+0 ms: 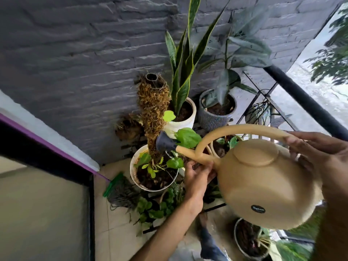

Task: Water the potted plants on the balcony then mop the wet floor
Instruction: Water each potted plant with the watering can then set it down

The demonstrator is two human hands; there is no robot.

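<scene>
Right hand (pixel 318 157) clamps the watering can (pixel 263 185) handle; left hand (pixel 197 176) pinches its spout.

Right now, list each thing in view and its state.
Watering can: tilted, spout toward the moss-pole pot, held by both hands.
Right hand: grips the handle.
Left hand: holds the spout base.
Moss-pole pot: upright, under the rose.
Snake plant pot: upright.
Grey pot: upright.
Mop: lying on the floor.

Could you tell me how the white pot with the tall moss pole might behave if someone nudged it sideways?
The white pot probably tips easily, since its moss pole rises high above the rim. It looks filled with soil, so likely heavy to slide.
</scene>
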